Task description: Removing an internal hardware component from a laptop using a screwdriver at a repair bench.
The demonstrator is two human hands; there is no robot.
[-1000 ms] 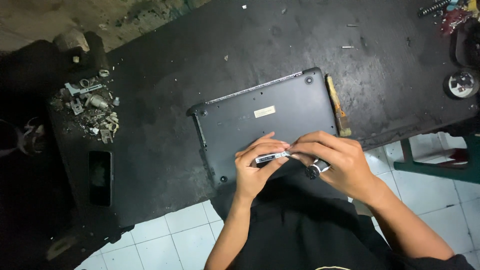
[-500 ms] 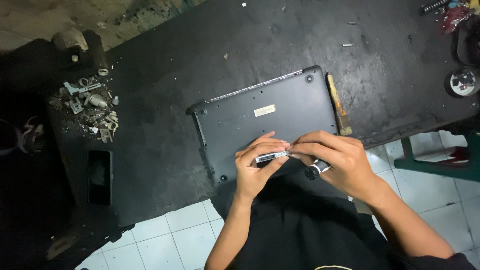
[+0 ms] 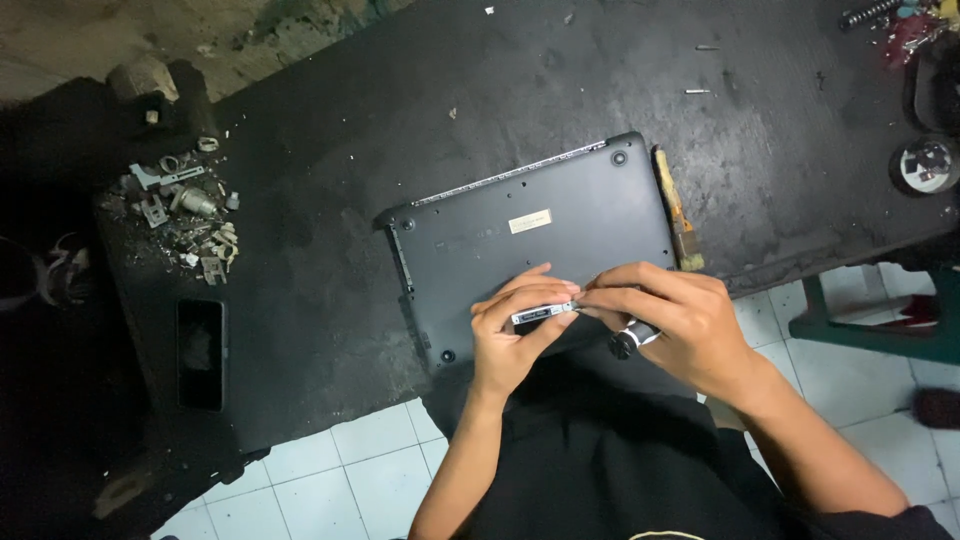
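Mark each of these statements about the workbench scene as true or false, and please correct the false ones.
1. The laptop lies closed with its underside facing up. True.
2. Both hands hold one small silvery part over the near edge of the laptop. True: the left hand and the right hand pinch the silvery part from both ends.
3. The right hand holds nothing else. False: a dark handle of a tool sticks out under its fingers.
4. The heap of small metal scraps lies to the right of the laptop. False: it lies to the left, apart from it.
5. The laptop lies on a white tiled table. False: it lies on a dark bench; the tiles are the floor.
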